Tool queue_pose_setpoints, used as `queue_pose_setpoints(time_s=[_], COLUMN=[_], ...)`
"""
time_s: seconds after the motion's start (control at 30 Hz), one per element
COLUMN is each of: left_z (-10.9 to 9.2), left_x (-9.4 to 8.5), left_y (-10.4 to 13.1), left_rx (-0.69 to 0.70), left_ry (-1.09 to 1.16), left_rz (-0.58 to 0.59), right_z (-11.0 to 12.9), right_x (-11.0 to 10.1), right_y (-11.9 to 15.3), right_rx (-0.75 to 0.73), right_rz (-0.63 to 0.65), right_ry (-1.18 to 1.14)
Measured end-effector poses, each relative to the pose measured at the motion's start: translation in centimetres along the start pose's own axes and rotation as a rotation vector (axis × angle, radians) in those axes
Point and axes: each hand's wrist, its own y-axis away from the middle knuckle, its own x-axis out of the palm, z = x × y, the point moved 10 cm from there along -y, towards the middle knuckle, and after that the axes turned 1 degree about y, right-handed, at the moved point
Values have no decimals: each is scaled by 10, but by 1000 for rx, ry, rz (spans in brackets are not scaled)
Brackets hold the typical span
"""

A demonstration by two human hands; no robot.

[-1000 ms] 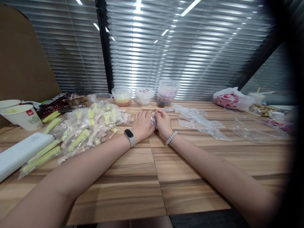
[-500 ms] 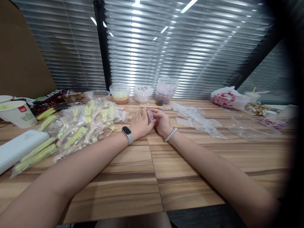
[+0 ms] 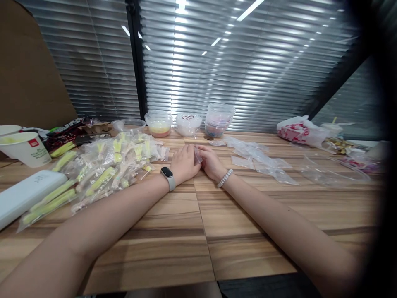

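Hands together, clear bag between.

Small clear packet, partly hidden

A wood-grain tabletop, pale brown with darker streaks, is split by a thin seam running from its near edge toward the far one. Beyond the far edge, grey horizontal-slat blinds fill the glazing, divided left of centre by a black window mullion. Slanting white light streaks look like reflections on the glass. Past the far right corner, a dark sloping frame borders another pane. A brown panel rises at the far left corner; below the near edge lies a blackish surface, unclear whether floor or seat.
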Motion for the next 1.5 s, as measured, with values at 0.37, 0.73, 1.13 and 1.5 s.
queue_pose_setpoints(time_s=[0.37,0.73,1.13,1.5], left_z=[-8,-20,-28,-33], left_x=[-4,-4,-7,-8], left_y=[0,1,3,4], left_rx=[56,158,185,248], left_ry=[-31,-104,33,107], left_rz=[-24,22,5,39], right_z=[-9,-17,-11,-22], right_x=[3,-1,2,-17], right_y=[-5,-7,-5,-11], right_rx=[53,11,5,81], right_rz=[181,190,202,69], right_ry=[-20,51,-41,-70])
